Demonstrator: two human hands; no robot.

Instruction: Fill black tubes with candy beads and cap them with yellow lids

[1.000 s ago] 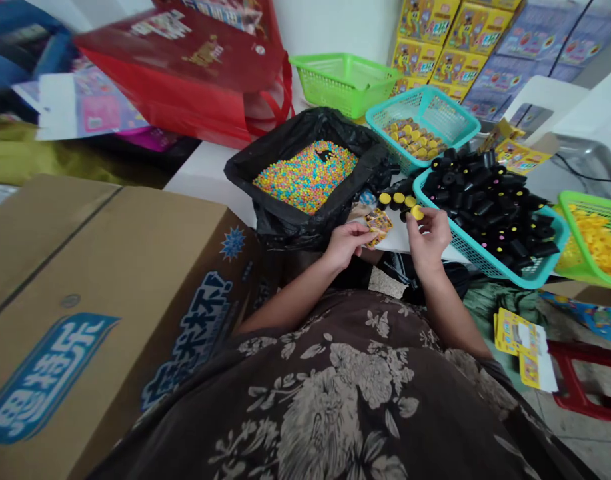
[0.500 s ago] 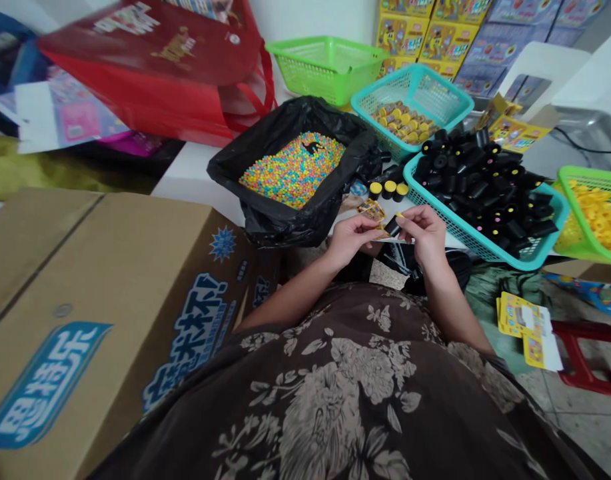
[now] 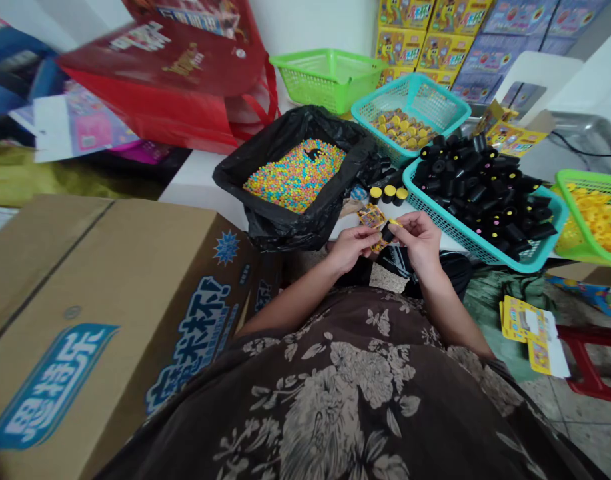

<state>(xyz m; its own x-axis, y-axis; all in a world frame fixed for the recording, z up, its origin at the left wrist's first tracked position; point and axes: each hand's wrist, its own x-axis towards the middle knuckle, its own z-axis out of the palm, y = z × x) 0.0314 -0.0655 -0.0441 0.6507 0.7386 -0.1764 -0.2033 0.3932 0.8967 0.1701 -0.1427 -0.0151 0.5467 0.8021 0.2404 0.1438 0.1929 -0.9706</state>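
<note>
My right hand grips a small black bottle with a yellow cap, tilted, by its capped end. Closed at the other side, my left hand pinches a small yellow printed label, which lies against the bottle. The fingers partly hide both label and bottle. Just beyond my hands, a few printed labels lie on the white table. Behind them three more black bottles with yellow caps stand upright in a row.
A black-bag-lined bin of coloured beads stands at left. To the right are a teal basket of black bottles and a green basket of yellow pieces. Another teal basket holds labelled bottles. A large carton stands left.
My right hand has taken a yellow-capped bottle from the row and brought it left and nearer, against the label in my left hand. The view has shifted slightly.
</note>
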